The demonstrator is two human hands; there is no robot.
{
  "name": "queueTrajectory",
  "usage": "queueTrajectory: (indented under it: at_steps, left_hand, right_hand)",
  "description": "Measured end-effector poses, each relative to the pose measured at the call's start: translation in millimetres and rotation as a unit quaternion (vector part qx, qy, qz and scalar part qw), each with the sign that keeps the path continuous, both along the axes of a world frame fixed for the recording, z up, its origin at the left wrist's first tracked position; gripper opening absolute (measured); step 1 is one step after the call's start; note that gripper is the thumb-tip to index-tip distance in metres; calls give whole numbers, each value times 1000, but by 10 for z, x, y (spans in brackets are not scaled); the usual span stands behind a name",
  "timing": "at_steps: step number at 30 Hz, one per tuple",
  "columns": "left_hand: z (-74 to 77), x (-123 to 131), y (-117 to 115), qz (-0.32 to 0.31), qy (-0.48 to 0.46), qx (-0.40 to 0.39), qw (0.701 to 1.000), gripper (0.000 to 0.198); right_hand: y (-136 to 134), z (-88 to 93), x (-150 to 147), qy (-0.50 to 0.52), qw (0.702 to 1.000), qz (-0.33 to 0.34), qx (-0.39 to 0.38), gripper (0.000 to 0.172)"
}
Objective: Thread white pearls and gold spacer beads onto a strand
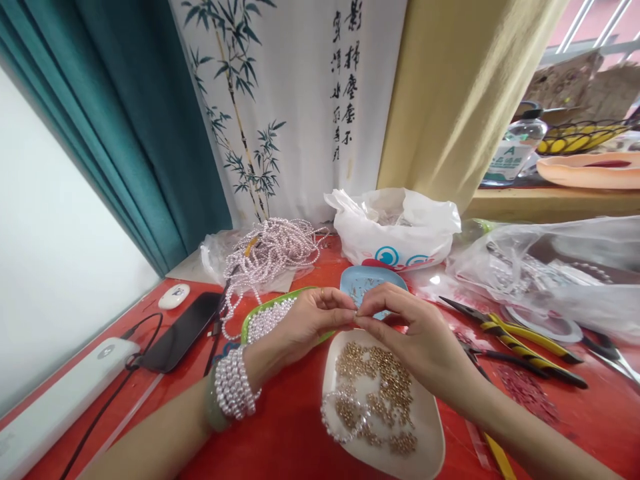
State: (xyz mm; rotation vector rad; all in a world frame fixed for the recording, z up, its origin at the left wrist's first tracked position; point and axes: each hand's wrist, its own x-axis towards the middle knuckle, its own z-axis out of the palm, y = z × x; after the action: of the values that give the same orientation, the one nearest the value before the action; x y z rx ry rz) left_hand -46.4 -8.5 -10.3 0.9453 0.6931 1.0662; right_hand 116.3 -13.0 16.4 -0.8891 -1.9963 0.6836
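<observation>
My left hand (323, 315) and my right hand (407, 323) meet fingertip to fingertip above the trays. Both pinch at a tiny pale thing too small to make out. Several strands of pearly beads (234, 385) and a green bangle (215, 403) circle my left wrist. Below the hands, a cream tray (430, 447) holds small gold beads (395, 380). A loop of pearly beads (327, 425) shows over the tray's left part; whether it rests there I cannot tell. Partly behind my left hand is a green tray (245, 331) of white beads (270, 320).
Behind the hands sit a blue tray (350, 277) with small bits, a heap of bead strands (275, 250) and a white plastic bag (400, 227). Pliers (520, 340) and scissors (613, 353) lie right. A phone (185, 333) and a cabled power bank (65, 400) lie left.
</observation>
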Motion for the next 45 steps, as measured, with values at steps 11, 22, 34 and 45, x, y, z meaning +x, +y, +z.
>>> queueTrajectory:
  at_steps: [11,22,34,45]
  left_hand:
    - [46,32,-60,9,126,15,992,13]
    - [132,60,-147,-25,361,163,918,2]
    - [116,43,-174,8,303,205,931,13]
    - [115,40,-161,51,303,207,929,11]
  right_hand:
    - [96,65,123,5,960,102,-262,9]
    - [-43,45,85,-211,974,10,-85,19]
    - [0,88,169,-183,972,116,-93,21]
    - [68,30,184,-49,946,197,-253,15]
